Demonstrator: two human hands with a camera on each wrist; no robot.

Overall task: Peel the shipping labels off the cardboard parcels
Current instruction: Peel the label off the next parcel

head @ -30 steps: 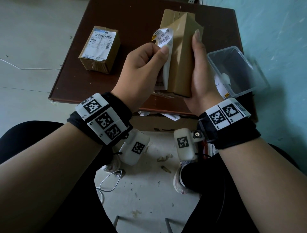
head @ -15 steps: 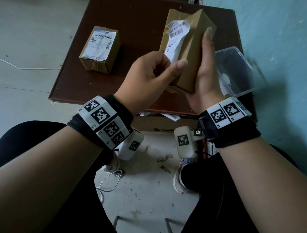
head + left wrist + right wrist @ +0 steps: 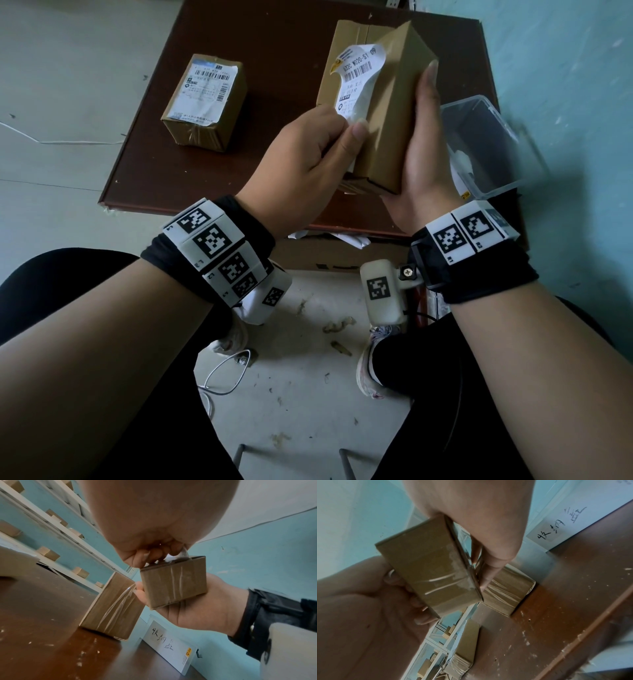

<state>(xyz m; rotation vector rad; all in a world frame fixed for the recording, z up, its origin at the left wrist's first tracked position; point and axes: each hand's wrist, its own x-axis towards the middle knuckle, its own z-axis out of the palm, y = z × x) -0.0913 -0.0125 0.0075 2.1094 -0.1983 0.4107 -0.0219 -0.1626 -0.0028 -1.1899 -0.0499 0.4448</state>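
In the head view my right hand [image 3: 421, 137] grips a tall brown cardboard parcel [image 3: 394, 113], held tilted above the dark brown table [image 3: 274, 51]. A white shipping label [image 3: 359, 78] with a barcode lies on the parcel's left face, its top end curled loose. My left hand [image 3: 346, 130] pinches the label's lower part between thumb and fingers. The left wrist view shows the parcel's taped end [image 3: 173, 582] and the left fingers [image 3: 154, 555] on its top edge. In the right wrist view the parcel [image 3: 428, 574] sits between both hands.
A second parcel [image 3: 205, 99] with its label on lies at the table's left. Another brown parcel [image 3: 349, 34] stands behind the held one. A clear plastic box [image 3: 489, 147] sits at the table's right edge. An open carton with paper scraps [image 3: 329, 253] is under the front edge.
The held parcel has shifted right and away from me and turned, so the label's printed face now shows. My left hand's pinch now sits lower on the label.
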